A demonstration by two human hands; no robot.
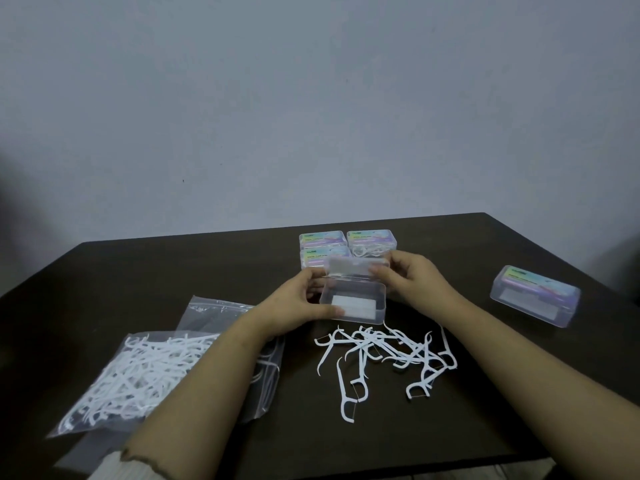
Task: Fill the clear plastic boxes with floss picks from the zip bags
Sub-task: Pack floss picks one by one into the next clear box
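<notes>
Both hands' grip [353,292] on clear box [356,308] (rectangular).

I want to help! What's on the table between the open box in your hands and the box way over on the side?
Nothing: bare table between the open box and lone closed box, in the head view.

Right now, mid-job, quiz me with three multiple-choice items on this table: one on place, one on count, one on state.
1. Where is the loose pile of white floss picks?
A. Nearer the person than the open clear plastic box
B. Inside that box
C. Behind the far boxes

2. How many closed clear boxes with colourful labels are grouped at the far edge?
A. One
B. Three
C. Six

3. What state is the held box's lid in?
A. Snapped shut
B. Raised open
C. Lying off on the table

Key: 1 A, the picks lie on the dark table in front of the box. 2 B, three sit together. 3 B, the right hand holds it up while the left hand steadies the base.
</notes>
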